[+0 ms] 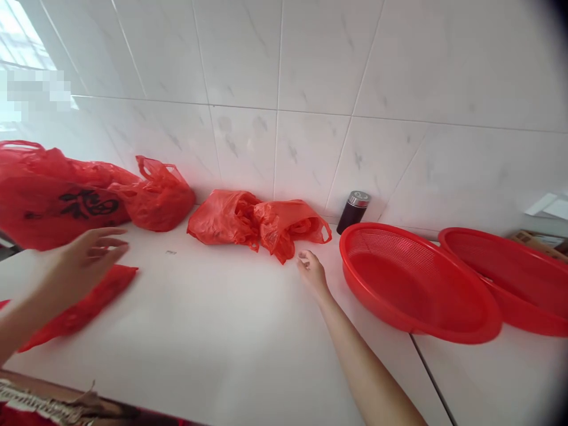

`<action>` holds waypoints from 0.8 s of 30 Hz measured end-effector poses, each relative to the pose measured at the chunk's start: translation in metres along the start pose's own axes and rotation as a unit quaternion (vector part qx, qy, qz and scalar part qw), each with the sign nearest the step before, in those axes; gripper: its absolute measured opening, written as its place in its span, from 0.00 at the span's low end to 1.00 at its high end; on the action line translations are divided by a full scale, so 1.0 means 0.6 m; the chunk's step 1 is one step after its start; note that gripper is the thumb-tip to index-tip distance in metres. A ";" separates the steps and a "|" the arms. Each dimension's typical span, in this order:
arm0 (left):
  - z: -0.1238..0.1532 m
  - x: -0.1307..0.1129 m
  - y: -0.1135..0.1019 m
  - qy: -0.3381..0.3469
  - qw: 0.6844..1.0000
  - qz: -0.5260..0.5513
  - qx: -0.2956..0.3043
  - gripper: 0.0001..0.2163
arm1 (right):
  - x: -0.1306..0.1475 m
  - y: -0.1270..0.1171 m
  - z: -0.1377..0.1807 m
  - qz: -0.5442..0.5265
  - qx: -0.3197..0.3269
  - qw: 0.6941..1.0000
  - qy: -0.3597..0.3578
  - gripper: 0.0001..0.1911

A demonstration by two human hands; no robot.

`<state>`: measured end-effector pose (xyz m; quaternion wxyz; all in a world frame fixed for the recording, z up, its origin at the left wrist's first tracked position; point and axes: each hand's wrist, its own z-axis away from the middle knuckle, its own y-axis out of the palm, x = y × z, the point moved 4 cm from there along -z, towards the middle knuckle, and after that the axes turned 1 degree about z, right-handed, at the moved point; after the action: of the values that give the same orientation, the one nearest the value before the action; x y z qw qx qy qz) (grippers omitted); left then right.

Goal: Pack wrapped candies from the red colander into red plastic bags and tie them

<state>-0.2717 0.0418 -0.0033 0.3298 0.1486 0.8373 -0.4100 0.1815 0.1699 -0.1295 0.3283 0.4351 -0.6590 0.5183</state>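
My left hand (91, 257) hovers at the left over a flat red plastic bag (95, 299), its fingers loosely bent and apart with nothing in them. Behind it stand a large red bag with a black printed character (39, 204) and a smaller knotted-looking red bag (157, 204). My right hand (313, 271) is just in front of a crumpled red plastic bag (288, 222) by the wall. Its fingers are loosely curled with a gap between them, and I see nothing held. Another filled red bag (222, 216) touches that one on the left.
A black flask with a silver lid (354, 212) stands against the tiled wall. Two red plastic baskets (417, 284) (528, 284) sit at the right on the white table (222, 331). A torn cardboard box (66, 408) is at the lower left, below the table edge.
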 end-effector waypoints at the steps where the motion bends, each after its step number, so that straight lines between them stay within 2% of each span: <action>1: 0.007 -0.037 0.038 0.051 0.998 -0.009 0.047 0.24 | 0.004 0.006 -0.019 0.010 0.001 1.000 -0.002 0.17; 2: 0.016 -0.074 0.079 0.102 0.990 -0.043 0.086 0.22 | 0.008 0.013 -0.037 0.019 0.005 1.000 -0.003 0.19; 3: 0.028 -0.112 0.120 0.171 0.978 -0.073 0.099 0.21 | 0.011 0.022 -0.052 0.027 0.014 1.000 0.000 0.21; 4: 0.039 -0.145 0.164 0.213 0.966 -0.085 0.120 0.19 | 0.012 0.031 -0.063 0.033 0.028 0.999 0.004 0.21; 7: 0.063 -0.226 0.294 0.315 0.925 -0.110 0.182 0.18 | 0.011 0.059 -0.068 0.045 0.088 0.995 0.023 0.13; 8: 0.067 -0.245 0.337 0.356 0.894 -0.175 0.209 0.21 | 0.011 0.064 -0.062 0.047 0.108 0.993 0.027 0.10; 10: 0.061 -0.273 0.402 0.376 0.875 -0.204 0.227 0.28 | 0.011 0.064 -0.037 0.046 0.139 0.989 0.030 0.07; 12: 0.047 -0.288 0.451 0.377 0.867 -0.221 0.239 0.34 | 0.014 0.046 -0.001 0.037 0.171 0.984 0.026 0.09; 15: 0.026 -0.294 0.501 0.367 0.861 -0.240 0.258 0.35 | 0.026 -0.011 0.072 0.020 0.238 0.971 0.023 0.10; 17: 0.016 -0.294 0.523 0.353 0.864 -0.247 0.262 0.34 | 0.040 -0.055 0.130 0.000 0.321 0.947 0.023 0.09; 19: 0.010 -0.295 0.536 0.334 0.871 -0.248 0.261 0.34 | 0.058 -0.089 0.192 -0.053 0.469 0.881 0.026 0.08; 20: 0.009 -0.297 0.540 0.325 0.875 -0.247 0.261 0.34 | 0.066 -0.106 0.218 -0.080 0.517 0.852 0.033 0.08; 21: 0.008 -0.301 0.541 0.317 0.879 -0.243 0.260 0.34 | 0.074 -0.122 0.236 -0.097 0.529 0.842 0.037 0.09; 22: 0.010 -0.306 0.540 0.311 0.883 -0.238 0.260 0.34 | 0.080 -0.137 0.245 -0.100 0.504 0.857 0.038 0.10; 24: 0.019 -0.320 0.528 0.303 0.891 -0.222 0.255 0.34 | 0.084 -0.165 0.245 -0.070 0.379 0.922 0.041 0.11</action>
<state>0.0394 0.2336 -0.0652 -0.0888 0.1550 0.7747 -0.6065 0.2541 0.0074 -0.0817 0.2010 0.5507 -0.3671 0.7222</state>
